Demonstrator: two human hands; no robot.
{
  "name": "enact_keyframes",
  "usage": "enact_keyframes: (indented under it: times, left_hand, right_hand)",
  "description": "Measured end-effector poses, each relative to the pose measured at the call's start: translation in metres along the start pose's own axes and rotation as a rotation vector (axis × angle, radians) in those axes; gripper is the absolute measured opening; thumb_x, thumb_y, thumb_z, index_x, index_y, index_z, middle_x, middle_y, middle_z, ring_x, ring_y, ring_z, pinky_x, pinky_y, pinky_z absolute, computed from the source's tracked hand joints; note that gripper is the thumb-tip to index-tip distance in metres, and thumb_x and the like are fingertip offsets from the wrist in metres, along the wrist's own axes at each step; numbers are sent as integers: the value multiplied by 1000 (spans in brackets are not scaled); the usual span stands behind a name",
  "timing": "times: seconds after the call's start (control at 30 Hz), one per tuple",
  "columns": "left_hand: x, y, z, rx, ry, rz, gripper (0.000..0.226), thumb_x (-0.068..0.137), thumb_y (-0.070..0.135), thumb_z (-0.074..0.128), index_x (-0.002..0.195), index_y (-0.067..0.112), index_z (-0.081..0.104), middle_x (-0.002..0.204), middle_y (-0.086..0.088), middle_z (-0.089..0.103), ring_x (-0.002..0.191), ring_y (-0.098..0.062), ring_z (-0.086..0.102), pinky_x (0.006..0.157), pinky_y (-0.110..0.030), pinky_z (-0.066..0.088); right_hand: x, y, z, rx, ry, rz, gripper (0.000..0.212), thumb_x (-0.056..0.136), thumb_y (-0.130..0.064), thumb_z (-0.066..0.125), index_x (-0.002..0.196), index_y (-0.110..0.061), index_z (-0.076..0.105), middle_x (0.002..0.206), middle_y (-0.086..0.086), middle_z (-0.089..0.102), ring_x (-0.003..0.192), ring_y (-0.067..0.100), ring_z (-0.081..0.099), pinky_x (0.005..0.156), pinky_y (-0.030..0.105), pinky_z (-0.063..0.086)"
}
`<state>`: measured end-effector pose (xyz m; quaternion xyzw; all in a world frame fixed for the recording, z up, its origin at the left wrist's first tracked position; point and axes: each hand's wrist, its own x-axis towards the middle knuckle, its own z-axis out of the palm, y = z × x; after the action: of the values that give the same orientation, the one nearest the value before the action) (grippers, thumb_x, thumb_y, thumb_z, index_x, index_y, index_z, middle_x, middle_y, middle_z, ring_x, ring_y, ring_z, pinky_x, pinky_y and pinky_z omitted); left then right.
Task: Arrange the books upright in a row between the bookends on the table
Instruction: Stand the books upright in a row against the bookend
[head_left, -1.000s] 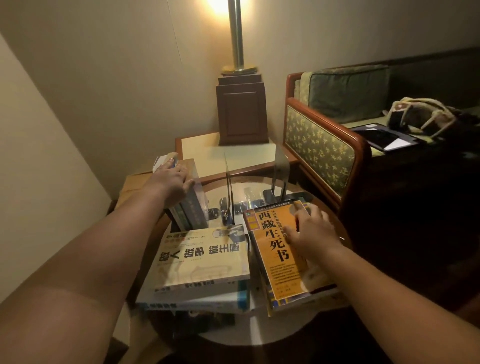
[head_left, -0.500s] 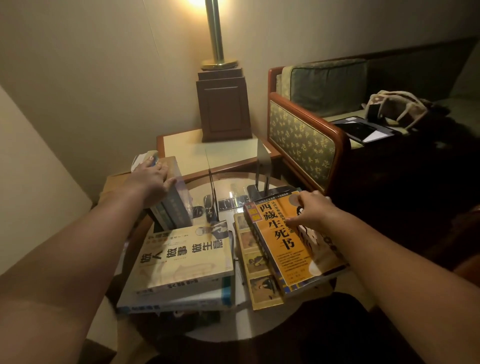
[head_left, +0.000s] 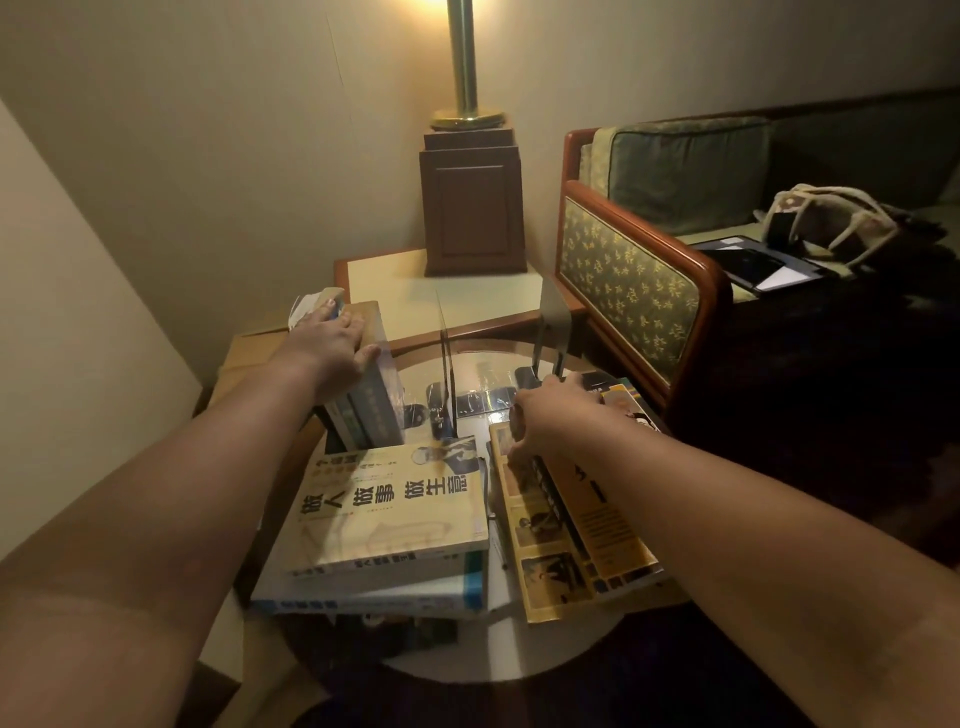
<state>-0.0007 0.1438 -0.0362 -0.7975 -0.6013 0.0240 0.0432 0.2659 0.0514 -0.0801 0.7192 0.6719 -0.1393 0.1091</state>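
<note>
Several upright books (head_left: 371, 400) stand at the far left of the round glass table (head_left: 483, 660), and my left hand (head_left: 332, 345) rests on their top edges. Two thin metal bookends stand behind: a left bookend (head_left: 448, 364) seen edge-on and a right bookend (head_left: 555, 325). My right hand (head_left: 550, 415) grips the far end of the orange book (head_left: 597, 519) and tips it up from a flat yellow book (head_left: 535, 551). A cream book (head_left: 395, 509) lies flat on a white and blue book (head_left: 374, 592) at the front left.
A side table (head_left: 395, 286) with a lamp base (head_left: 471, 208) stands behind the round table. To the right is a sofa armrest (head_left: 634, 280), with a tablet (head_left: 753, 265) and a bag (head_left: 831, 223) on the seat. The wall is close on the left.
My right hand moved to the orange book's far end, took hold of it and tilted it up. My left hand stayed on the upright books. The view shifted.
</note>
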Motion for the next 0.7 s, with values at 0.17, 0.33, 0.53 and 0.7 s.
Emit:
enact_keyframes:
  times: [0.17, 0.33, 0.53, 0.7]
  left_hand:
    - [2, -2, 2, 17, -5, 7, 65, 107, 50, 27, 161, 15, 19, 168, -4, 15, 156, -24, -3, 124, -42, 6]
    - [3, -1, 4, 23, 0, 9, 65, 107, 50, 26, 161, 14, 21, 168, -4, 16, 156, -24, -2, 124, -42, 8]
    - [12, -6, 10, 29, -11, 11, 66, 106, 52, 23, 160, 14, 22, 168, -4, 14, 156, -23, -3, 124, -43, 8]
    - [14, -4, 11, 27, -8, 11, 65, 107, 51, 24, 160, 14, 21, 169, -3, 13, 156, -23, -4, 124, -42, 8]
  right_hand:
    - [-22, -2, 0, -11, 86, -126, 67, 85, -38, 79, 140, -15, 49, 136, 12, 51, 129, 38, 44, 107, 48, 43]
    - [-41, 6, 10, 44, 302, -165, 51, 87, -3, 70, 132, -10, 47, 123, 13, 56, 113, 37, 61, 82, 37, 54]
    - [-59, 43, -8, 170, 449, -137, 19, 92, 1, 59, 108, -10, 61, 99, 2, 51, 90, 21, 60, 69, 25, 40]
    - [-74, 60, -35, 196, 654, -160, 20, 88, 1, 63, 105, -9, 64, 96, 6, 62, 84, 22, 67, 71, 30, 59]
